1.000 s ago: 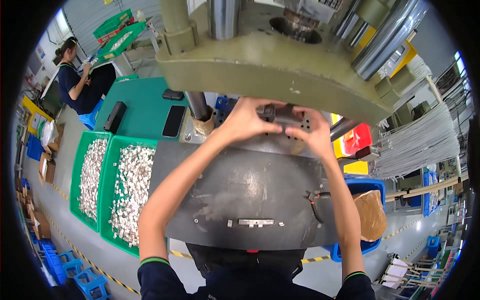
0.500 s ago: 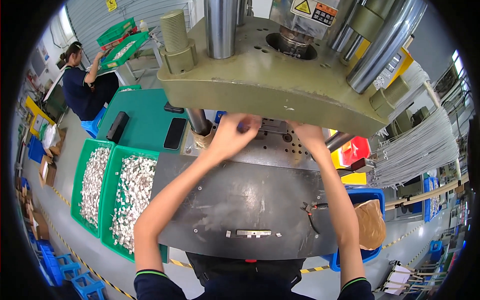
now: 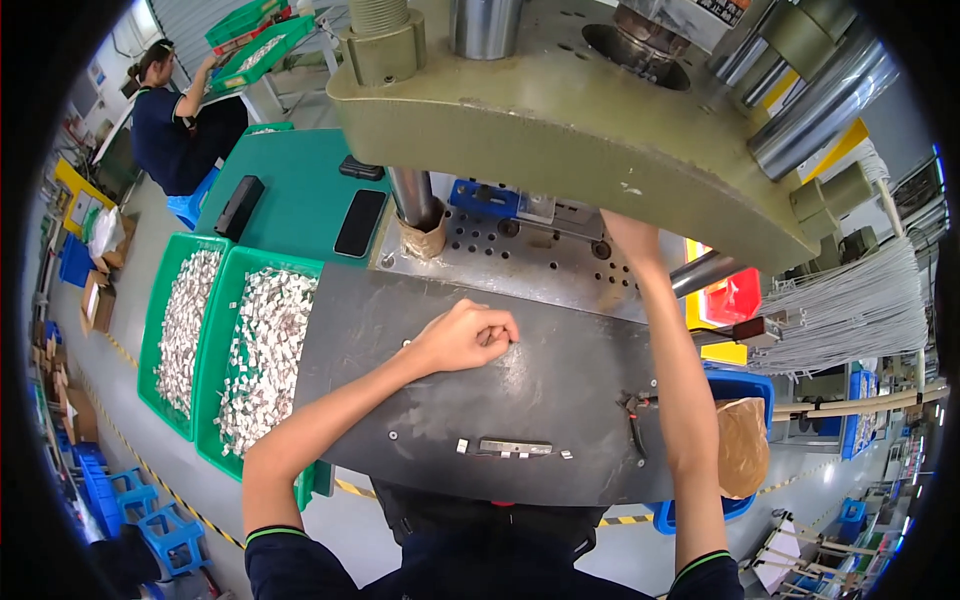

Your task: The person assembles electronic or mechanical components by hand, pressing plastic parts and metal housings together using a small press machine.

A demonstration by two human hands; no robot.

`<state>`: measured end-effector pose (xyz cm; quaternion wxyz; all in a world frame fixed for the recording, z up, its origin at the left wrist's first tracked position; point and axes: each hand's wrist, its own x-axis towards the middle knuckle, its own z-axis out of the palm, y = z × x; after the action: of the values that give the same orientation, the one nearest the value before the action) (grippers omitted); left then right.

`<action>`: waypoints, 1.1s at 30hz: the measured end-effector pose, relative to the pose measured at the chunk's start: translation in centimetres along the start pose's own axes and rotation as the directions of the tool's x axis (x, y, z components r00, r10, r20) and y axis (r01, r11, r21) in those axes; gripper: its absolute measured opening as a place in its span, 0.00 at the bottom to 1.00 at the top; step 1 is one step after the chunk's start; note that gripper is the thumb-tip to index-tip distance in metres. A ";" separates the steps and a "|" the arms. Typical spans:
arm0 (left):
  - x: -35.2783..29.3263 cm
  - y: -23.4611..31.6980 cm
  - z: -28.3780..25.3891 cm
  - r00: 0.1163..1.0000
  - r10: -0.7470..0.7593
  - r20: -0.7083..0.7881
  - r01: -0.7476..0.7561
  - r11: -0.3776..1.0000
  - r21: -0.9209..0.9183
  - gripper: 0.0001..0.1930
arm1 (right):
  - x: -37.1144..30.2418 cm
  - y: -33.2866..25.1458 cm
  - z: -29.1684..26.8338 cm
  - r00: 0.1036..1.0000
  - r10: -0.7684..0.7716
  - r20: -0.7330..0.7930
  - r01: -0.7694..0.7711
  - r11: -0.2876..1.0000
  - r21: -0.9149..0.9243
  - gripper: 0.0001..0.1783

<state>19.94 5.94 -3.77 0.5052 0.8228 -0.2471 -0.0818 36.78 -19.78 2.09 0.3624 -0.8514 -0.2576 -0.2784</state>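
My left hand hovers above or rests on the dark metal work plate, its fingers curled closed; whatever may be in them is too small or hidden. My right hand reaches under the thick olive press plate, where its fingers are hidden. Beside it is the steel die base with its many holes, bearing a blue block and a clear piece. Near the front edge of the work plate lie a narrow metal bar and small white pieces. Red-handled pliers lie to the right.
Green trays full of small white pieces stand at left. A phone and a black case lie on a green table. At right are a blue bin with brown paper and hanging pale strands. A co-worker sits far left.
My left hand has come back from under the press to the middle of the work plate, fingers curled. My right hand stays at the press. The view has shifted somewhat.
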 end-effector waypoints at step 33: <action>-30.0 4.9 8.2 0.766 -0.581 -0.276 0.557 0.814 -0.169 0.08 | -42.5 -15.4 -21.1 0.107 0.643 0.759 -0.605 0.648 -0.463 0.12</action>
<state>-10.76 12.34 -6.84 0.5205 0.8410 0.1009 -0.1083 -9.39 -36.62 -6.42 0.2367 -0.8927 -0.0181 0.3831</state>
